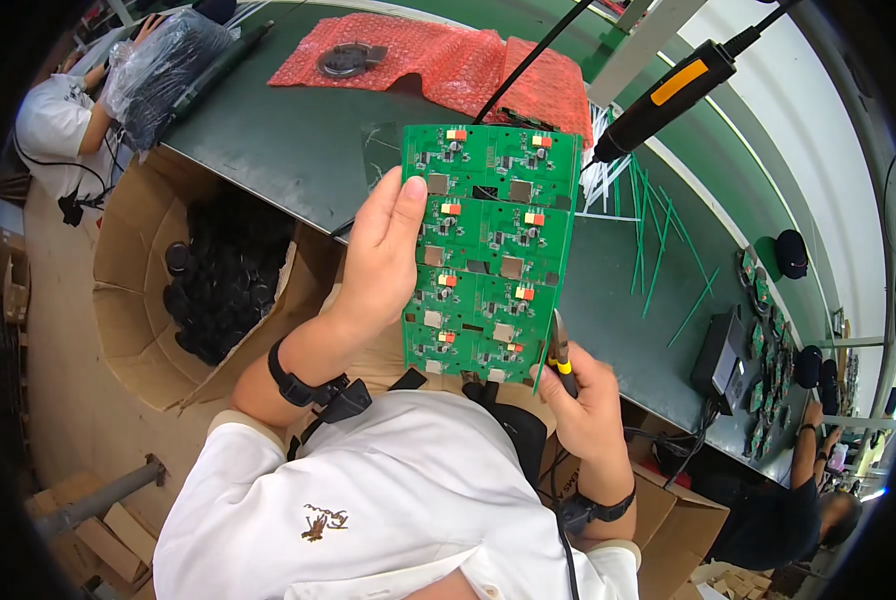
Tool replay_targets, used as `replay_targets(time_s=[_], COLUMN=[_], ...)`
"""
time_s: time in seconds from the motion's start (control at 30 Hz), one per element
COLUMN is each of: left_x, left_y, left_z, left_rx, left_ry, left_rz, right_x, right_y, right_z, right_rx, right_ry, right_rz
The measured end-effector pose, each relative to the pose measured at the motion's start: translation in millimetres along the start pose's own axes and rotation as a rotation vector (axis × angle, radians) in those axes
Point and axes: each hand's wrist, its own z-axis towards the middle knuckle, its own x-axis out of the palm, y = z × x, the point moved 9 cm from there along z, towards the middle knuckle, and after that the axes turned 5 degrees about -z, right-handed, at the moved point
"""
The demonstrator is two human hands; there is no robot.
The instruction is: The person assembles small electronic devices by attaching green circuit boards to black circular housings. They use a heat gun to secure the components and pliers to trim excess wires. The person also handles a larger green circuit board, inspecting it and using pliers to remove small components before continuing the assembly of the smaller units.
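Far left, a co-worker's hands hold a clear plastic bag [173, 65] with dark contents. Next, an open cardboard box [133, 280] beside the bench [258, 135] contains a heap of black, rounded parts [226, 275]. At centre, the left grip [383, 250] pinches the left edge of a green circuit-board panel [478, 235], raised before the torso, thumb on its face. The right grip [585, 400] closes round a pliers-like tool [562, 360] at the panel's lower right edge. Right, thin green strips [652, 270] lie on the bench.
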Motion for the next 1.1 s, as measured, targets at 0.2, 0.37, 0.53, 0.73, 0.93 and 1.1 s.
replay_targets(time_s=[0.2,0.37,0.53,0.73,0.93,1.1], left_x=[6,1,-10,23,44,81], left_y=[35,56,47,48,32,29], left_z=[0,-9,-9,-14,-16,-28], left_rx=[-0.288,-0.460,-0.402,-0.447,-0.455,-0.363], left_ry=[0.094,0.062,0.061,0.278,0.617,0.929], left_rz=[-0.111,-0.244,-0.201,-0.082,0.347,0.517], right_x=[37,15,-116,-187,-154,-73], right_y=[7,1,-32,-28,13,21], right_z=[-2,-1,13,64,44,46], right_rx=[-0.159,-0.237,-0.039,0.103,0.000,-0.109], right_ry=[0.363,0.253,-0.535,-0.648,-0.679,-0.131], right_rz=[0.673,0.765,0.191,-0.869,-0.902,0.213])
